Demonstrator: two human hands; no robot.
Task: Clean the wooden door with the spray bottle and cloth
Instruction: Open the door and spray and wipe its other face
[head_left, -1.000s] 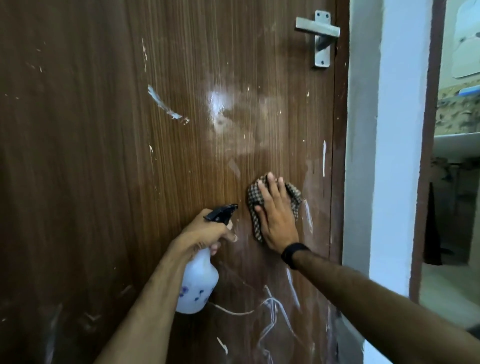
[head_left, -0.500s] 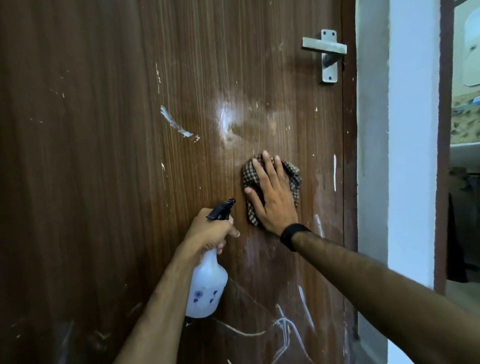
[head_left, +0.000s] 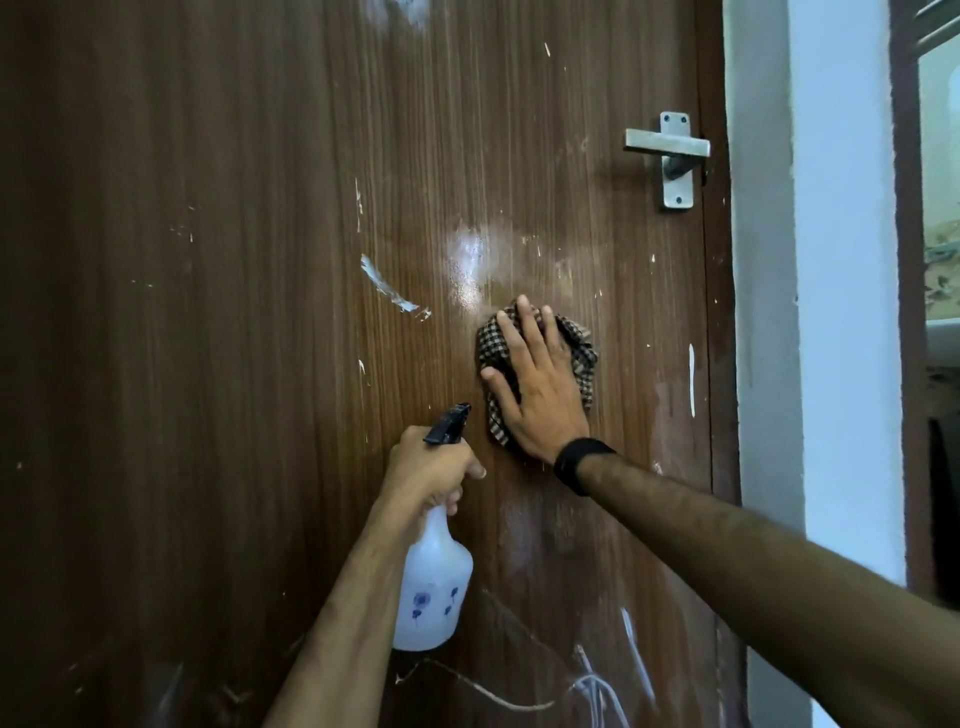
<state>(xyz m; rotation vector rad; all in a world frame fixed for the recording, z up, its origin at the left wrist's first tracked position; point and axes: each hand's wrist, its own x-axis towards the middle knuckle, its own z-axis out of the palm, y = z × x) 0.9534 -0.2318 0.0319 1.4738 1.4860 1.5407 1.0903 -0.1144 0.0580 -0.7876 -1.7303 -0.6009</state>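
Right hand (head_left: 540, 395) flat, fingers spread, pressing the cloth (head_left: 579, 353) on the door (head_left: 234, 364) below the handle (head_left: 670, 156) — left hand (head_left: 428, 470) gripping the bottle (head_left: 434, 592) just beside.

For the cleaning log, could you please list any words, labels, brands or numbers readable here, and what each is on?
There are none to read.
spray bottle: only small blue flower prints, no lettering.
wristband: plain black, no display or text visible.
door handle: bare metal, no marking visible.
wooden door: white smears and scratches, not writing.
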